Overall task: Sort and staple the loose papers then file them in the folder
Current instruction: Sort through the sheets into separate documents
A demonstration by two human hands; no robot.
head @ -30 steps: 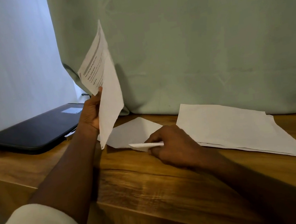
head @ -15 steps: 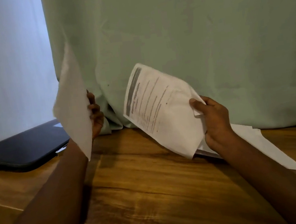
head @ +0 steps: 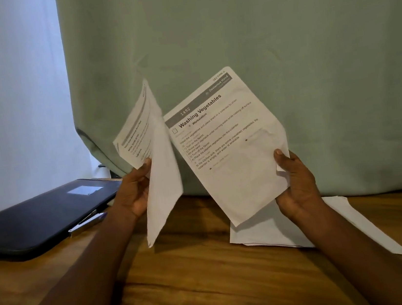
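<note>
While my left hand [head: 134,194] grips a folded printed sheet [head: 152,158], my right hand [head: 299,185] pinches the "Washing Vegetables" page [head: 227,143] just beside it.

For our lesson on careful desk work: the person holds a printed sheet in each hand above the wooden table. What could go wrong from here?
1. The right hand grips the Washing Vegetables sheet by one creased edge, so it may crumple or tear.
2. The left hand pinches a drooping sheet that might slip.
3. The loose papers on the table lie unaligned, so pages could be stapled out of order.
</note>
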